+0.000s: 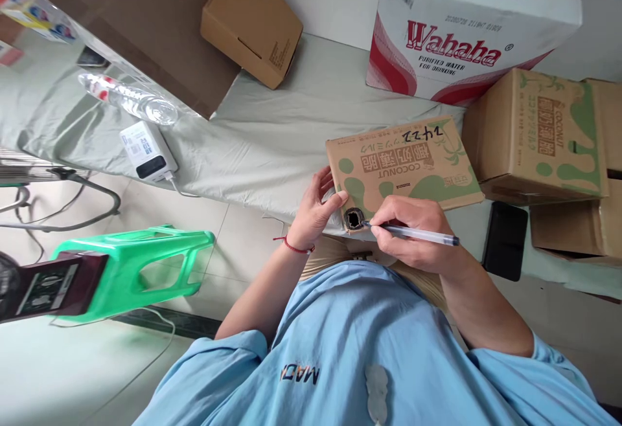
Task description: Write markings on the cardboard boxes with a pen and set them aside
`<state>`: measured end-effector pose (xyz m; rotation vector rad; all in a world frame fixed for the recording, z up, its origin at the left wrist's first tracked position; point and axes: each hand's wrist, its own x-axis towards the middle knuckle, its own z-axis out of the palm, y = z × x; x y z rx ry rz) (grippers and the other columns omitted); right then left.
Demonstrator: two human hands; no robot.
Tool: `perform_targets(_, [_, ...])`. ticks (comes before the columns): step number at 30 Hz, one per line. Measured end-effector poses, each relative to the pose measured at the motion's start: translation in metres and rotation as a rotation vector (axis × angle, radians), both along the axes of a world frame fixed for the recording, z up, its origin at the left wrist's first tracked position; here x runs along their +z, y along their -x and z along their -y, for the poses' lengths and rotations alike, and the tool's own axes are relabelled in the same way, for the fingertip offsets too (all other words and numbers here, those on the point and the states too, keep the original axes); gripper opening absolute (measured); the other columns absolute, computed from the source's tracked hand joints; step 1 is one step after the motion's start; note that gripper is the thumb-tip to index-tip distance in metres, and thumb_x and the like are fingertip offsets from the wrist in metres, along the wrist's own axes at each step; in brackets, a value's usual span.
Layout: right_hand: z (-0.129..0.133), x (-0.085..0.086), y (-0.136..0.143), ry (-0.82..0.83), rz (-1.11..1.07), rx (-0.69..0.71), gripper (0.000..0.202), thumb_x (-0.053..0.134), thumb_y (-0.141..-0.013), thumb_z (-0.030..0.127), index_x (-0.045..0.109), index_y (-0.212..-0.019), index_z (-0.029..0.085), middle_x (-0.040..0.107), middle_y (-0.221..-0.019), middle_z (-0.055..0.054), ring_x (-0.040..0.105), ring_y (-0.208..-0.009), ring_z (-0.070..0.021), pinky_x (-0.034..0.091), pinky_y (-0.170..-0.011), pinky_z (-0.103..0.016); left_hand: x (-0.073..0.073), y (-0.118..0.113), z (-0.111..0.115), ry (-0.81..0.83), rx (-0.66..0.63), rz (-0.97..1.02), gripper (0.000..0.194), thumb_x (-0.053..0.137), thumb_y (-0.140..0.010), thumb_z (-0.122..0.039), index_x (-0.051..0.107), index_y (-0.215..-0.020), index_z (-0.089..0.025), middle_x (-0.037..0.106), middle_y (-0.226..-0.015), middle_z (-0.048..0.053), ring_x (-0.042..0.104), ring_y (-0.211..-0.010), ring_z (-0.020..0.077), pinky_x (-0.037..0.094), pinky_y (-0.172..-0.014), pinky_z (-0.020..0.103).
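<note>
Right fingers pinch a clear-barrelled pen (422,237), right hand (418,228) just right of frame centre; tip is at the right edge of the black-ringed hole (354,219). Key relation: hole lies left of the right fingertips, in the lower-left corner of the flat carton (405,170); pen's long axis runs nearly level across frame, pointing left at it. Right hand's tip is nearest; left thumb sits just above-left. Left hand (318,209) grips the carton's left end, thumb on the printed face, other fingers around the edge. Carton sits right of centre, long axis left-right, right end slightly high. Outward: black phone (505,241) lower right of it, coconut carton (558,131) at right, Wahaha box (466,41) upper right, brown box (250,24) upper centre, power bank (148,151) and bottle (129,99) left, green stool (131,283) lower left.
</note>
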<state>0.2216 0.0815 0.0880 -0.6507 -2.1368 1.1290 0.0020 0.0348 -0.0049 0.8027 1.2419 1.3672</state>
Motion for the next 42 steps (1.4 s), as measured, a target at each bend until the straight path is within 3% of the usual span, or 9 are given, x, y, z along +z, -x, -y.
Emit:
perform_targets(3, [0.005,-0.001,-0.017,0.001,-0.093,-0.255,0.002,0.077,-0.100,0.028,0.078,-0.101,0.026,0.078,-0.086,-0.003,0.066,-0.066,-0.0157,0.051,-0.061,-0.031,-0.001,0.000,0.001,0.006,-0.003,0.011,0.082,0.092,-0.084,-0.062,0.061,-0.150,-0.025,0.062,-0.165,0.015,0.051,-0.161,0.0402,0.050,-0.128,0.055])
perform_targets(7, [0.009,-0.014,-0.058,-0.095,-0.221,-0.776,0.023,0.072,-0.106,0.048,0.077,-0.112,0.026,0.078,-0.080,-0.003,0.057,-0.050,-0.0151,0.047,-0.051,-0.033,-0.001,0.001,0.001,0.013,0.003,0.003,0.085,0.092,-0.083,-0.066,0.060,-0.151,-0.025,0.061,-0.166,0.016,0.050,-0.162,0.0408,0.048,-0.129,0.056])
perform_targets(10, [0.016,-0.033,-0.095,-0.275,-0.010,-0.978,0.023,0.069,-0.107,0.045,0.078,-0.112,0.024,0.078,-0.079,-0.004,0.069,-0.061,-0.0210,0.057,-0.064,-0.038,-0.003,0.000,0.001,-0.001,0.007,-0.016,0.083,0.090,-0.084,-0.069,0.061,-0.150,-0.028,0.063,-0.164,0.014,0.051,-0.161,0.0408,0.052,-0.124,0.054])
perform_targets(14, [0.036,-0.069,-0.133,-0.392,0.466,-0.899,0.023,0.067,-0.104,0.032,0.080,-0.118,0.020,0.083,-0.099,-0.012,0.078,-0.084,-0.0274,0.061,-0.080,-0.041,-0.015,-0.006,0.011,-0.070,0.053,-0.063,0.072,0.079,-0.095,-0.072,0.063,-0.149,-0.028,0.064,-0.163,0.013,0.054,-0.159,0.0373,0.049,-0.128,0.052])
perform_targets(20, [0.044,-0.113,-0.152,-0.167,0.780,-0.897,0.042,0.057,-0.096,0.028,0.077,-0.131,0.017,0.079,-0.101,-0.013,0.074,-0.083,-0.0304,0.061,-0.081,-0.045,-0.053,-0.009,0.050,-0.213,0.075,-0.094,0.088,0.070,-0.094,-0.085,0.053,-0.166,-0.036,0.050,-0.175,0.013,0.046,-0.166,0.0390,0.053,-0.125,0.050])
perform_targets(27, [0.020,-0.111,-0.155,-0.053,0.650,-0.926,0.073,0.062,-0.095,0.037,0.051,-0.163,0.014,0.074,-0.124,-0.017,0.067,-0.079,-0.0258,0.061,-0.093,-0.051,-0.064,-0.001,0.053,-0.316,0.020,-0.633,0.124,0.086,-0.080,-0.085,0.034,-0.178,-0.028,0.042,-0.177,0.024,0.048,-0.162,0.0474,0.050,-0.127,0.060])
perform_targets(31, [0.032,-0.112,-0.187,-0.147,0.722,-1.151,0.076,0.064,-0.096,0.046,0.048,-0.162,0.012,0.068,-0.134,-0.024,0.065,-0.116,-0.0395,0.053,-0.110,-0.064,-0.076,0.001,0.037,-0.350,0.050,-0.975,0.134,0.089,-0.072,-0.088,0.036,-0.173,-0.019,0.051,-0.167,0.029,0.046,-0.161,0.0537,0.042,-0.130,0.071])
perform_targets(35, [0.052,-0.120,-0.215,-0.090,0.866,-1.324,0.098,0.068,-0.093,0.061,0.039,-0.166,0.002,0.055,-0.154,-0.037,0.049,-0.146,-0.0523,0.038,-0.122,-0.074,-0.092,0.000,0.020,-0.373,0.043,-1.064,0.130,0.089,-0.074,-0.085,0.035,-0.171,-0.017,0.048,-0.168,0.031,0.040,-0.164,0.0559,0.033,-0.132,0.078])
perform_targets(42, [0.040,-0.125,-0.204,0.146,1.039,-1.333,0.114,0.076,-0.085,0.068,0.041,-0.165,-0.006,0.058,-0.147,-0.041,0.054,-0.137,-0.0544,0.043,-0.118,-0.069,-0.087,-0.010,0.001,-0.402,-0.010,-1.062,0.122,0.087,-0.082,-0.079,0.033,-0.173,-0.018,0.047,-0.171,0.029,0.041,-0.164,0.0523,0.036,-0.132,0.075])
